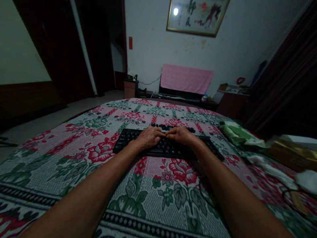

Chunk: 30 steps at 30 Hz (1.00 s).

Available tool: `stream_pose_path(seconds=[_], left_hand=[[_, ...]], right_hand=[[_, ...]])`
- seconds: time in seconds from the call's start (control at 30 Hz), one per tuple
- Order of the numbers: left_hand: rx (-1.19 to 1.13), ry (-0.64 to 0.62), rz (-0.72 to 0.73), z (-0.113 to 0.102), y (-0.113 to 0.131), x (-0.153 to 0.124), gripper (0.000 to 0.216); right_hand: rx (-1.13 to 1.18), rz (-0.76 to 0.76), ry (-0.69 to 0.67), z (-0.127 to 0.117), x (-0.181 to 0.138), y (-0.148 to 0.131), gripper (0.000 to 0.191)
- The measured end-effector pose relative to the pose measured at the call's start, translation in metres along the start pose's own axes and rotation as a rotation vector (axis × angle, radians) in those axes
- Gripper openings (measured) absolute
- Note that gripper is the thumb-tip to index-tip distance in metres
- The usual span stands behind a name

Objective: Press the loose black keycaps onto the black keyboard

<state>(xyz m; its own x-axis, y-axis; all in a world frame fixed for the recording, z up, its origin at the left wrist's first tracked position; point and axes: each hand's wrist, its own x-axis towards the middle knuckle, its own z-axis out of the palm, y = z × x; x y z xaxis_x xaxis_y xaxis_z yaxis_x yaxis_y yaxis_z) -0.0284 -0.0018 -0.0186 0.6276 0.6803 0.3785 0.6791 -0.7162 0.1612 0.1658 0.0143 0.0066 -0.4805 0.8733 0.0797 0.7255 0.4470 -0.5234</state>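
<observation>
A black keyboard lies flat on a flowered bedspread. My left hand rests over its middle from the left, fingers curled together and pointing right. From the other side my right hand comes in, its fingertips pinched close to those of the left. The fingertips of both hands nearly meet above the upper keys. Whatever they hold, if anything, is too small and dark to make out. Just behind the keyboard, small loose black keycaps sit in a row on the cloth, partly hidden by my hands.
To the right lie a green and white packet, a golden box and crumpled white cloth. A dark cable runs beside my right forearm. Beyond the bed, a pink towel covers something on a low stand.
</observation>
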Motion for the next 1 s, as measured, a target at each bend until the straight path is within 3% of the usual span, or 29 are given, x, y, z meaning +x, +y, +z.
stream_pose_path(seconds=[1.0], left_hand=[[0.048, 0.013, 0.038, -0.0007, 0.0015, 0.0003, 0.036]], right_hand=[[0.014, 0.043, 0.117, 0.0085, 0.0021, 0.0019, 0.018]])
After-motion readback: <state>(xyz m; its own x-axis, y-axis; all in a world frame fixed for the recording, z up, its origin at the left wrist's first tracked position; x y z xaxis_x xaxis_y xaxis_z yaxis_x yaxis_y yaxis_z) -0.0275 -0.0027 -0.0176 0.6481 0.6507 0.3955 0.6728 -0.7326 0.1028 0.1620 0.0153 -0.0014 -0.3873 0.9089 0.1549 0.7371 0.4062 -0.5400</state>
